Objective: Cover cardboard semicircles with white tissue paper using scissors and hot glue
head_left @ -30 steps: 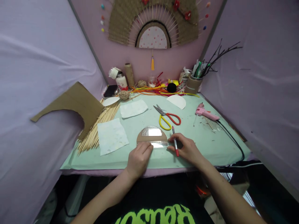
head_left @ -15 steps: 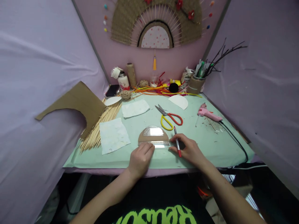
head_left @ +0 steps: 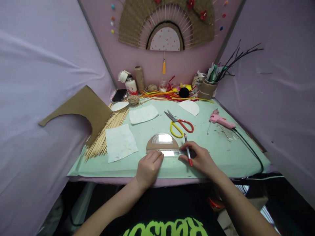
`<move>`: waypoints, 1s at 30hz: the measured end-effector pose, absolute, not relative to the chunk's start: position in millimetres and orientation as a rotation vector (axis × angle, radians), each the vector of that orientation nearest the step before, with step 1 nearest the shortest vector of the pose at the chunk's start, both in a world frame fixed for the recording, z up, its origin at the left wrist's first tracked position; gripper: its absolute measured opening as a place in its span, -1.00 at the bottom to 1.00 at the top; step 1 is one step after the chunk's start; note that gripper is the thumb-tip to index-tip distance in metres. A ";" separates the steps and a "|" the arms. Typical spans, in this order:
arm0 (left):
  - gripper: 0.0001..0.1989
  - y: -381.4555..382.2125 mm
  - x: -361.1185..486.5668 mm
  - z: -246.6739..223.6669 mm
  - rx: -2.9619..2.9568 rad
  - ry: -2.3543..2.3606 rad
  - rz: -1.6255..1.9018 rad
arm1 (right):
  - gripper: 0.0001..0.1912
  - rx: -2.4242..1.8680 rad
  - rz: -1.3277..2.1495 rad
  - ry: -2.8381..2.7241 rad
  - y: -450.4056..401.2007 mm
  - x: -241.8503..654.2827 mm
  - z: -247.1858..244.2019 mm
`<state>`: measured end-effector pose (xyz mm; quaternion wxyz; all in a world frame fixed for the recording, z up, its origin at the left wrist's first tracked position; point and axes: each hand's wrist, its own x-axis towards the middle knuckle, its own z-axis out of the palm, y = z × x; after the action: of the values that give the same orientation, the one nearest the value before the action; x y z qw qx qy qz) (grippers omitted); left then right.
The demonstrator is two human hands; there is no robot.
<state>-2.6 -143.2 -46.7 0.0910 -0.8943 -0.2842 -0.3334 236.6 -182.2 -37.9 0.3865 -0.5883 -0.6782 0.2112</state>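
A half-circle of brown cardboard (head_left: 150,144) lies near the table's front edge, under a clear plastic protractor (head_left: 164,138) with a straight ruled edge. My left hand (head_left: 149,165) presses its closed fingers on the lower left of that straight edge. At the right end, the thumb and index finger of my right hand (head_left: 199,157) reach the plastic. A red-capped marker (head_left: 188,152) rests in the right hand, its tip pointing away from me. Scissors (head_left: 181,125) with one yellow and one red handle lie just beyond. What the left fingertips cover is hidden.
Left are a curved cardboard piece (head_left: 81,105), thin wooden sticks (head_left: 98,147) and white sheets (head_left: 121,144). A pink glue gun (head_left: 222,120) with a black cord lies right. Coloured cords (head_left: 157,95), twine and containers line the back. A large fan (head_left: 130,29) hangs above.
The view has shifted slightly. Both hands, the protractor and the cardboard keep nearly the same positions, and the marker stays in my right hand.
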 end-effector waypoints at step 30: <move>-0.85 -141.6 -0.6 -44.0 -2.665 -0.843 -1.022 | -0.87 -1.298 1.028 -1.489 -133.7 197.7 -7.5</move>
<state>-0.6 -141.6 -44.0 0.0825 -0.8925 -0.2821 -0.3421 197.7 -133.7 -7.5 0.4417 -0.5230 -0.5998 0.4142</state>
